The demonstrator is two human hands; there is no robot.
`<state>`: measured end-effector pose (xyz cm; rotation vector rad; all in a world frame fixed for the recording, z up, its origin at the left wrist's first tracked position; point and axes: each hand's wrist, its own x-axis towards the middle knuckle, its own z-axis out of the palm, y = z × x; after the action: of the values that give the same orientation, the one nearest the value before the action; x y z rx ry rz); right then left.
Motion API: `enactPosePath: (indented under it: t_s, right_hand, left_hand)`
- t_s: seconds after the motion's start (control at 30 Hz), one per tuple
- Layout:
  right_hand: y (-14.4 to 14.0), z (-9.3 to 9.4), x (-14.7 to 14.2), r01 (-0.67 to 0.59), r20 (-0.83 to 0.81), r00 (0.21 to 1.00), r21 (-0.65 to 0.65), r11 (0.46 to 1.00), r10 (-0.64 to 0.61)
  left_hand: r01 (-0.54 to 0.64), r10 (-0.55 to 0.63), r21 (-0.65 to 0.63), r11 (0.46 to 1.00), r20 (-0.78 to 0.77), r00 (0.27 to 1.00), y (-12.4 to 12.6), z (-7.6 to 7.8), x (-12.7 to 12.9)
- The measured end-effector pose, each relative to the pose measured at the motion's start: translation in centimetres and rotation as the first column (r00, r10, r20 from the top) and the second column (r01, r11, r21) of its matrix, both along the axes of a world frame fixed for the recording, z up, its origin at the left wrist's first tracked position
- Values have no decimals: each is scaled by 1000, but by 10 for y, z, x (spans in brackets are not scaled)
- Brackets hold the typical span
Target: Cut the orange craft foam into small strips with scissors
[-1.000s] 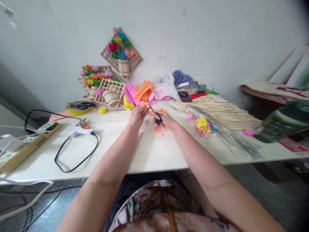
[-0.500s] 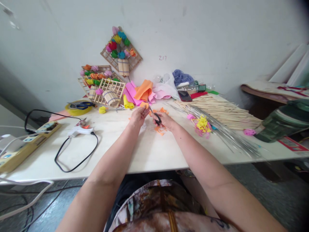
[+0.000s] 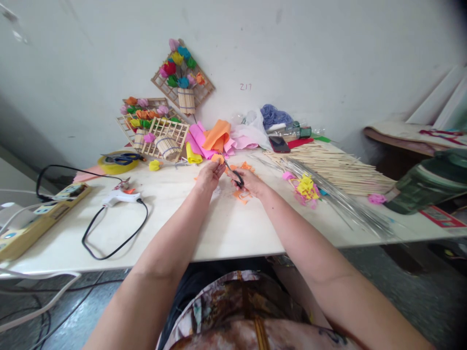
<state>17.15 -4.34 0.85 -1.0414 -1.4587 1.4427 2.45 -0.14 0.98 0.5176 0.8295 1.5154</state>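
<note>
Seen from the head camera, looking down over a white table (image 3: 226, 228) set against a pale wall, two bare forearms reach forward to the middle of the tabletop. The right hand (image 3: 250, 182) is closed around the black handles of a small pair of scissors (image 3: 233, 174), whose thin blades point up and away toward the left hand. The left hand (image 3: 209, 175) sits just beside the blade tips, fingers drawn together and pinching a small orange piece (image 3: 218, 158) that is partly hidden by the fingers. Orange paper scraps (image 3: 241, 195) lie on the table under and just in front of the right hand. Behind the hands is a heap of folded paper sheets (image 3: 215, 138) in pink, orange and yellow. Further back on the left, lattice frames of wooden sticks hold coloured paper flowers (image 3: 180, 73), one frame leaning on the wall. To the left lie a white glue gun (image 3: 120, 197) with a black cord, a yellow tape roll (image 3: 116, 164) with blue-handled scissors resting on it, and a power strip (image 3: 40, 214). To the right lie a bundle of wooden sticks (image 3: 335, 167), thin metal wires (image 3: 346, 204) and a small yellow and pink paper flower cluster (image 3: 305, 187).
</note>
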Motion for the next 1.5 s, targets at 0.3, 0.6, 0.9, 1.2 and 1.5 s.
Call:
enactPosePath:
  t_s: [0.3,0.6,0.9,1.2,1.5]
  right_hand:
    - [3,-3,0,-9,-17,1000,5,1000,9]
    - [-2,4,-3,33,-6,999,-28,999,-33]
    - [0,2,-4,42,-6,999,17,999,-42]
    - [2,0,-7,59,16,998,61,996,-60]
    - [8,-7,-7,70,43,996,138,988,-76]
  left_hand:
    - [3,-2,21,1000,-54,999,4,-5,-2]
    - [-4,4,-5,1000,4,1000,0,-1,-1]
    - [-11,11,-7,1000,-16,1000,2,-1,-1]
    - [-31,33,-47,998,53,998,-3,5,2]
    - [-53,54,-15,998,35,998,-3,5,0]
